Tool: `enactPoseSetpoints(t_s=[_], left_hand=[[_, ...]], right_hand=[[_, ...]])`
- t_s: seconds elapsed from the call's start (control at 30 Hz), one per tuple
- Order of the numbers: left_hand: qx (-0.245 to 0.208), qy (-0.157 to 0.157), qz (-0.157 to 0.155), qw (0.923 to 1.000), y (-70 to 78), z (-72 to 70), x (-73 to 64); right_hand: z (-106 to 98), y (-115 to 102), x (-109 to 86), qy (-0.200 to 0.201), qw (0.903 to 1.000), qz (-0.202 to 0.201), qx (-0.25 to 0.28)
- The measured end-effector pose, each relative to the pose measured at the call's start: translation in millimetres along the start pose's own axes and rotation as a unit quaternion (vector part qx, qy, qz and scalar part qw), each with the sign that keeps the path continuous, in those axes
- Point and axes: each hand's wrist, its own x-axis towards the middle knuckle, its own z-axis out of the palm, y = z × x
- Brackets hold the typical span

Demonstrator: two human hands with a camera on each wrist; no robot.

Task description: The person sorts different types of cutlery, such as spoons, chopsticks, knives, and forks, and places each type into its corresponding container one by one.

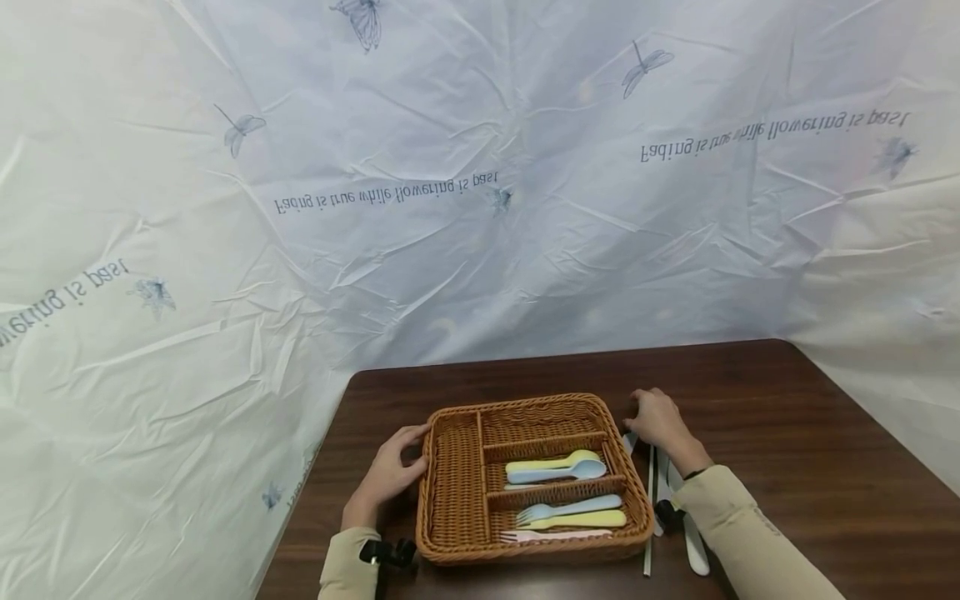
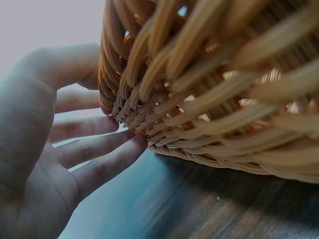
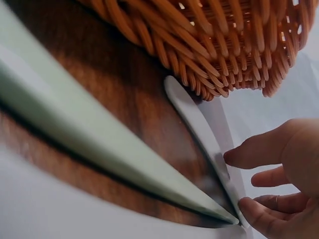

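— Firstly, the condition of each grip?

— The left grip (image 1: pixel 388 475): fingers extended against the left side of the basket (image 1: pixel 459 483), clasping nothing. The right grip (image 1: pixel 663 425): thumb and fingers parted, tips at the white knife (image 3: pixel 197 122), which lies on the bench (image 1: pixel 795 475) beside the basket's right side. No pinch evident.

— Recommendations for the step, apparently picking up that knife?

— In my judgement, thumb and forefinger should take opposite edges and tilt one end up first; so slim a piece could slip. The pale green utensil (image 3: pixel 109 132) appears to converge with it at the far end, so avoid dragging both. The left grip should only steady the basket.

— Discrepancies between views?

— Only the head view shows the compartments: spoons (image 1: pixel 588 470) in the middle one, forks (image 1: pixel 577 520) in the nearest. The left wrist view alone records fingertips meeting the weave low, near the base. The right wrist view exposes knife length which the head view leaves partly hidden.
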Motion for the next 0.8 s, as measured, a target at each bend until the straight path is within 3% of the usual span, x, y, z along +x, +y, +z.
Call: enactPoseSetpoints(t_s=[0.23, 0.5, 0.8], left_hand=[[-0.004, -0.003, 0.0, 1.0, 0.3, -0.4, -0.3], [0.0, -0.002, 0.0, 1.0, 1.3, -0.2, -1.0], [0.0, -0.001, 0.001, 1.0, 1.0, -1.1, 0.1]], right_hand=[[0.7, -1.1, -0.8, 0.006, 0.9997, 0.0, -0.023], [-0.5, -1.6, -0.7, -0.032, 0.9994, 0.015, 0.005], [-1.0, -3.6, 2.8, -0.046, 0.9986, 0.028, -0.002]])
